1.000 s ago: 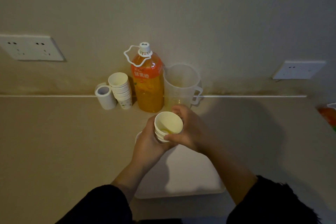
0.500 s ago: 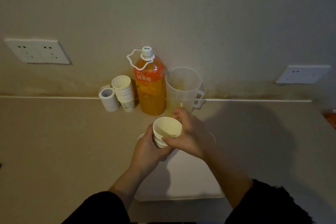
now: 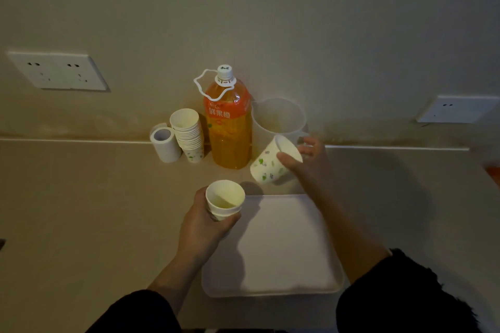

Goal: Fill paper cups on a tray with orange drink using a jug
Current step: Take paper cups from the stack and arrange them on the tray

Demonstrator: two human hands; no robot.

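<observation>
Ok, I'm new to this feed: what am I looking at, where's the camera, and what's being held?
No robot here: a person's bare hands, filmed by one head-worn camera looking down. The left hand grips an upright cup, seemingly with more nested under it; the right hand holds a tilted cup near the jug. The tray in front holds no cups yet. By the wall stand a tape roll, a cup stack and a capped bottle of orange drink.

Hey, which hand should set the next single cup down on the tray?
Probably the right hand: it grips a single cup, tilted, just beyond the far edge of the tray. The left hand holds a nested stack instead.
</observation>
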